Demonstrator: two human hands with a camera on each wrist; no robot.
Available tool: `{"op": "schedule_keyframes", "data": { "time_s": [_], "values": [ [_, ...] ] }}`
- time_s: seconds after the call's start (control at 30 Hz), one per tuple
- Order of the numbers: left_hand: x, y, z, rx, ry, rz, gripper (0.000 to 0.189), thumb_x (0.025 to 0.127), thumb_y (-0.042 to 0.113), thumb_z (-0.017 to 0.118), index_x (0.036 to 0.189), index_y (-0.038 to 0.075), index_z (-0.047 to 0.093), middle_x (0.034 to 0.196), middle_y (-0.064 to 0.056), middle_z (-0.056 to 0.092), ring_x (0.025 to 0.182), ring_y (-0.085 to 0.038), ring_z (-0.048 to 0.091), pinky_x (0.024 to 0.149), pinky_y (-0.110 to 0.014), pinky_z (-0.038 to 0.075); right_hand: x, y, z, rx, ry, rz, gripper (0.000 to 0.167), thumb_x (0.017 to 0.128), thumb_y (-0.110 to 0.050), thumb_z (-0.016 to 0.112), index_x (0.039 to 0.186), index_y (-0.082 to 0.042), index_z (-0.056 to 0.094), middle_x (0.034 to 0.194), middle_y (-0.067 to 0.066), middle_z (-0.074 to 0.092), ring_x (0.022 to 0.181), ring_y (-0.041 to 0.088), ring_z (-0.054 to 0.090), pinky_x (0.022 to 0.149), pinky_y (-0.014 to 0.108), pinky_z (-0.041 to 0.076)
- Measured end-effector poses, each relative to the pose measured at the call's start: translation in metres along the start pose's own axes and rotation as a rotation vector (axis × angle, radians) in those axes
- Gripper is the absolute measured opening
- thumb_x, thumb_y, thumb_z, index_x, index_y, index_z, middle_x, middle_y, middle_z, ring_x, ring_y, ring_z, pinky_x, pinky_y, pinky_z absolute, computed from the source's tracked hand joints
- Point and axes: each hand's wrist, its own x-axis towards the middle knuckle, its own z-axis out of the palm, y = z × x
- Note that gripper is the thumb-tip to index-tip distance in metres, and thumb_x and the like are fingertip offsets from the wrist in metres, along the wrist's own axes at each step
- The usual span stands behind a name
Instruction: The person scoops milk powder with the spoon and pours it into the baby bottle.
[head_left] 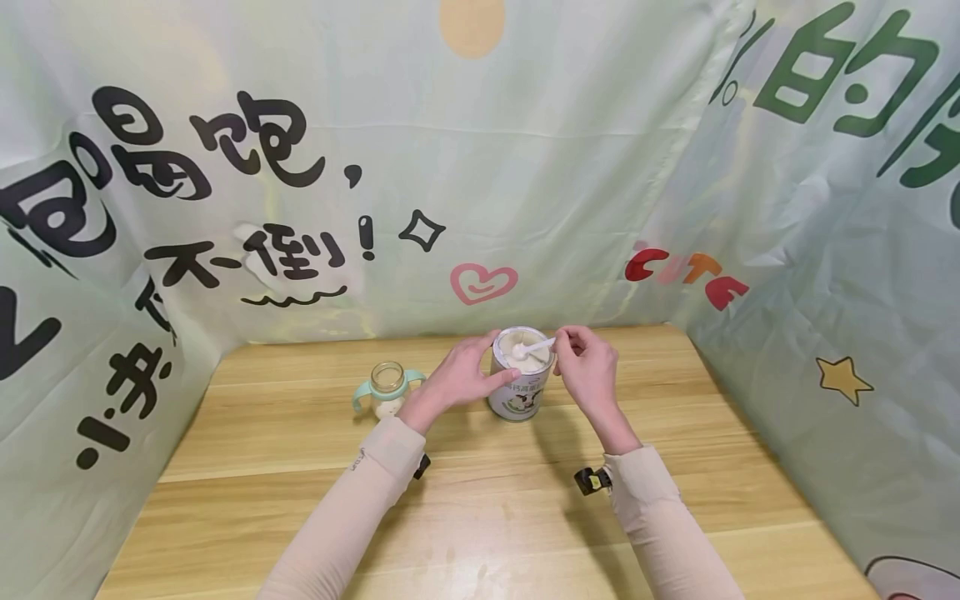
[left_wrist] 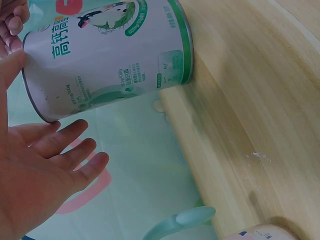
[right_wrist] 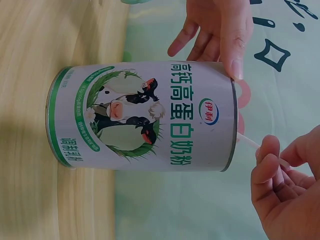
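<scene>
A white milk powder can (head_left: 516, 398) with green print and a cow picture stands upright on the table, its top uncovered and pale powder inside. My left hand (head_left: 468, 372) is at the can's left side, thumb touching near the rim; its other fingers spread loosely, as the left wrist view shows. With thumb and fingers, my right hand (right_wrist: 290, 182) pinches the handle of a white scoop (head_left: 536, 346). The scoop's bowl is over the powder inside the can's mouth. Left of the can is a lidless baby bottle (head_left: 387, 379) with mint-green handles, partly behind my left wrist.
The wooden table (head_left: 480, 533) meets printed fabric walls (head_left: 390, 167) at the back and sides. A little white powder (left_wrist: 258, 156) lies spilled on the tabletop. The bottle's handle (left_wrist: 182, 220) shows low in the left wrist view.
</scene>
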Motion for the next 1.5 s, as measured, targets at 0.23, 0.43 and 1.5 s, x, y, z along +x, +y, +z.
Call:
{"op": "schedule_keyframes", "data": {
  "time_s": [0.23, 0.43, 1.5],
  "values": [
    [0.0, 0.002, 0.0, -0.008, -0.003, 0.003, 0.092, 0.097, 0.058, 0.069, 0.164, 0.005, 0.036, 0.16, -0.021, 0.05, 0.148, -0.039, 0.049, 0.122, -0.055, 0.043, 0.002, -0.002, -0.003, 0.098, 0.067, 0.012, 0.018, 0.103, -0.011, 0.061, 0.104, 0.0, 0.076, 0.084, 0.02, 0.077, 0.048, 0.003, 0.06, 0.043, 0.016, 0.042],
    [-0.001, 0.003, -0.001, -0.007, -0.018, -0.013, 0.094, 0.097, 0.062, 0.067, 0.166, 0.008, 0.032, 0.163, -0.02, 0.046, 0.15, -0.039, 0.046, 0.123, -0.056, 0.041, 0.002, -0.005, -0.005, 0.147, 0.128, -0.016, 0.016, 0.102, -0.011, 0.063, 0.1, -0.003, 0.077, 0.082, 0.023, 0.076, 0.051, 0.027, 0.066, 0.042, 0.016, 0.04],
    [-0.027, -0.022, -0.05, 0.066, 0.027, -0.078, 0.086, 0.096, 0.057, 0.071, 0.163, 0.012, 0.04, 0.165, -0.013, 0.046, 0.152, -0.038, 0.044, 0.126, -0.055, 0.036, -0.006, -0.027, 0.028, 0.352, 0.04, 0.093, 0.016, 0.104, -0.012, 0.065, 0.105, 0.0, 0.076, 0.088, 0.024, 0.075, 0.048, 0.005, 0.057, 0.045, 0.015, 0.044]
  ]
}}
